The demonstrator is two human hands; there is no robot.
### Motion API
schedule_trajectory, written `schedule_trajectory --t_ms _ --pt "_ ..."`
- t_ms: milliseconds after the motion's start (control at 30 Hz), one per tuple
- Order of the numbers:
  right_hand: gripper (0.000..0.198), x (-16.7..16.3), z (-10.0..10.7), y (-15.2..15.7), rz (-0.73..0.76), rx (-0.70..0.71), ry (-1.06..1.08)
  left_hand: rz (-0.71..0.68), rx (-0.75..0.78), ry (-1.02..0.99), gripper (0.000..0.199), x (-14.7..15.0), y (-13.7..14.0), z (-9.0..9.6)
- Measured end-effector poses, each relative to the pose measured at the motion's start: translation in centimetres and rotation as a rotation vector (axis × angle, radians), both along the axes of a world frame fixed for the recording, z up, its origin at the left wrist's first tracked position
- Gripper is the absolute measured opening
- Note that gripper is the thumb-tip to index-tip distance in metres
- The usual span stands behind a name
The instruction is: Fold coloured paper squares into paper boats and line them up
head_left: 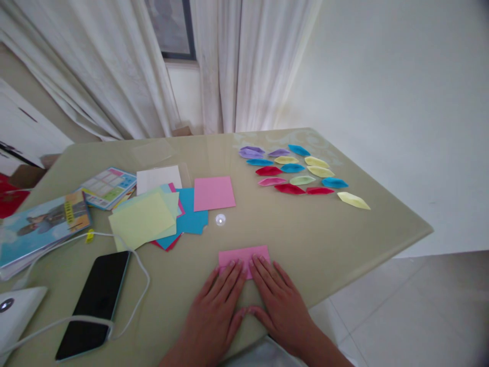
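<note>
A pink sheet of paper [244, 253], folded into a narrow rectangle, lies flat near the table's front edge. My left hand [216, 311] presses its stretched fingertips on the left part of the paper. On the right part rest the fingertips of my right hand [278, 306], also laid out flat. The two thumbs nearly meet below the paper. Fingers cover the sheet's lower edge. Beyond it lies a square pink sheet [214, 193], beside a blue sheet [193, 221] and a fanned pile topped by a pale yellow sheet [143, 219].
Several folded paper boats [289, 189] in mixed colours lie in rows at the back right. A small white disc [220, 219] sits mid-table. To the left are a phone [95, 300], a white cable [143, 270], a book [42, 224] and a white device [23, 316].
</note>
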State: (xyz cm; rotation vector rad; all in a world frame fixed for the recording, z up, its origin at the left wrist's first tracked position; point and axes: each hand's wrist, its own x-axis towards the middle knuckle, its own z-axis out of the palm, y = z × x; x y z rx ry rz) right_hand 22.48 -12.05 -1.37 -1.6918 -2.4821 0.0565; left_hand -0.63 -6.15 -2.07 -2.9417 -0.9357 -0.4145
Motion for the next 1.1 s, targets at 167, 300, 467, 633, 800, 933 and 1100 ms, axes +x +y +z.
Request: schedule_trajectory --t_ms 167,300,467,633,800,933,1100 --pt "0.079 -0.14 -0.16 -0.14 0.0 0.006 -0.016 0.01 -0.014 0.011 0.059 0.46 0.07 0.42" --pt "0.079 -0.1 0.11 -0.14 -0.001 -0.01 0.006 0.014 -0.023 -0.048 0.056 0.95 0.39 0.62" --pt "0.078 -0.1 0.32 -0.12 -0.009 -0.01 0.023 0.005 -0.04 -0.035 0.062 0.92 0.63 0.01" --pt "0.077 -0.19 0.24 -0.07 -0.007 -0.003 0.033 -0.01 -0.056 0.0 0.061 0.78 0.59 -0.08" --pt "0.081 -0.07 0.04 -0.14 -0.019 -0.006 0.037 -0.006 -0.074 -0.001 0.063 0.75 0.63 0.01" --pt "0.08 -0.05 0.19 -0.13 -0.01 -0.024 0.021 -0.008 -0.079 -0.017 0.064 0.74 0.61 -0.02" --pt "0.077 -0.15 0.29 -0.11 -0.009 -0.019 -0.002 0.005 -0.061 -0.009 0.062 0.76 0.35 -0.06"
